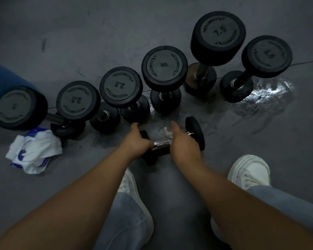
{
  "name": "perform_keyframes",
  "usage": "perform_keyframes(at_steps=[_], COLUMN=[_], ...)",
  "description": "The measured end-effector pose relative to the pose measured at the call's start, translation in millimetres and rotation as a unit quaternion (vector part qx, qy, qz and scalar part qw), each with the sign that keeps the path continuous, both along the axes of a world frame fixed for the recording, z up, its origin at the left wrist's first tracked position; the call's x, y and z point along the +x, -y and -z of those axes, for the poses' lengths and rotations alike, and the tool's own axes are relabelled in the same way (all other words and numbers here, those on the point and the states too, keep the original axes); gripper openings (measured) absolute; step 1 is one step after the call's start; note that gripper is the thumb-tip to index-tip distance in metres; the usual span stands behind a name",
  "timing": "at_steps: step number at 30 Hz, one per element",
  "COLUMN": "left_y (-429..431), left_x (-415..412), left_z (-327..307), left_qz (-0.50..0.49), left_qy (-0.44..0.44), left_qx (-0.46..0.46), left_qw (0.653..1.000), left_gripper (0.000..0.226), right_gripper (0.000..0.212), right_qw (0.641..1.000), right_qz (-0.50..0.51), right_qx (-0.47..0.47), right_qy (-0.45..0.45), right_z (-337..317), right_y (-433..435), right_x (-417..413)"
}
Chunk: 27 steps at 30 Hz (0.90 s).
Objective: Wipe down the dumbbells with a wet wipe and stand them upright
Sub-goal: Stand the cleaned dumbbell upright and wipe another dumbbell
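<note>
Black rubber ends and a shiny metal bar make up the small dumbbell [172,140] lying on its side on the grey floor [98,33], just in front of the person's two white shoes [249,171]. The left hand [135,141] is clenched over the near-left end of this dumbbell, fingers wrapped around the rubber. The right hand [183,141] grasps a crumpled white wet wipe [167,131] and presses it against the bar close to the far-right end; the fingers curl down around the bar, so most of the wipe is hidden.

Beyond the lying dumbbell, six others stand upright on their ends in a loose row. Directly behind it is one marked 5 [164,64]. To the left of that stand two marked 2.5 [121,86] [78,100], and past them a leaning one [19,107] whose number is too blurred to read. To the right of the 5 stand a larger one marked 7.5 [218,34] and another smaller one [266,55].

A wet, glistening patch [266,94] spreads over the floor right of the lying dumbbell, reaching under the rightmost upright one. Well to the left of the lying dumbbell, a crumpled white and blue wipe packet [33,150] lies on the floor, touching the base of a 2.5. A blue rounded thing [5,74] shows at the left edge
</note>
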<state>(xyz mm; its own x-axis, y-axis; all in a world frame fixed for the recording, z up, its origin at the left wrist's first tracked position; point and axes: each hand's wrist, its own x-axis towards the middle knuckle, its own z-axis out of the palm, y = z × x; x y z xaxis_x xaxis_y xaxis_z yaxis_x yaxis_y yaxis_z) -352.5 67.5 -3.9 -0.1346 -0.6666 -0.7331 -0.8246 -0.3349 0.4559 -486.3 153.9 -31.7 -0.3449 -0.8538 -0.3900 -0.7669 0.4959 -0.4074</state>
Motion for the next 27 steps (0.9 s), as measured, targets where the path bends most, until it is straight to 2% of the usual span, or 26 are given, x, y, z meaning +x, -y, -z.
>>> perform_keyframes(at_steps=[3,4,6,7,9,11,14,15,18,22,23,25,26,27], left_y=[-15.4,-20.6,-34.1,-41.4,-52.7,-58.8,-61.3,-59.4,-47.7,-33.4,-32.4,-33.2,-33.7,-34.2], left_x=[-2.5,-5.1,-9.9,-11.2,-10.1,-6.1,-2.2,-1.8,-3.6,-4.5,-4.7,-3.7,-2.9,-2.7], left_z=[-4.0,-4.6,-3.8,-2.7,-1.0,-0.3,-1.5,-1.8,-2.8,-2.4,-2.2,-1.0,-0.4,0.6], left_qz=[-0.034,-0.041,-0.049,-0.047,-0.047,-0.039,-0.008,-0.002,0.005,0.027,0.029,0.027,0.026,0.025], left_qy=[0.039,0.035,0.015,0.010,0.003,0.009,0.031,0.037,0.047,0.062,0.063,0.057,0.052,0.048], left_qx=[-0.106,-0.116,-0.108,-0.109,-0.112,-0.104,-0.106,-0.106,-0.102,-0.098,-0.097,-0.096,-0.098,-0.100], left_qw=[0.993,0.992,0.993,0.993,0.993,0.994,0.994,0.994,0.994,0.993,0.993,0.993,0.994,0.994], left_gripper=[0.083,0.083,0.083,0.082,0.080,0.084,0.085,0.084,0.079,0.083,0.084,0.084,0.083,0.084], right_gripper=[0.052,0.045,0.041,0.044,0.044,0.034,0.025,0.025,0.028,0.034,0.033,0.032,0.033,0.034], right_qw=[0.994,0.995,0.995,0.996,0.997,0.993,0.998,0.999,0.989,0.994,0.994,0.989,0.987,0.992], right_qz=[-0.077,-0.048,0.056,0.057,-0.024,-0.076,0.004,-0.016,-0.109,0.045,0.036,-0.066,-0.077,-0.044], right_qx=[-0.009,-0.011,-0.031,-0.035,-0.022,-0.003,-0.018,-0.017,-0.006,-0.046,-0.040,-0.017,-0.018,-0.022], right_qy=[0.080,0.090,0.077,0.057,0.067,0.094,0.061,0.048,0.098,0.083,0.098,0.133,0.141,0.119], right_z=[-3.8,-1.8,5.4,6.7,3.2,-0.6,6.9,5.9,-1.2,7.7,5.3,-0.4,-3.0,-1.1], right_y=[-13.8,-12.6,-11.8,-11.3,-13.9,-10.3,-2.1,-1.6,-3.1,-0.9,-1.0,-3.5,-2.9,-1.5], right_x=[21.6,14.3,-1.8,-3.4,2.8,3.8,-3.9,1.5,21.8,7.4,8.4,14.4,13.5,6.8])
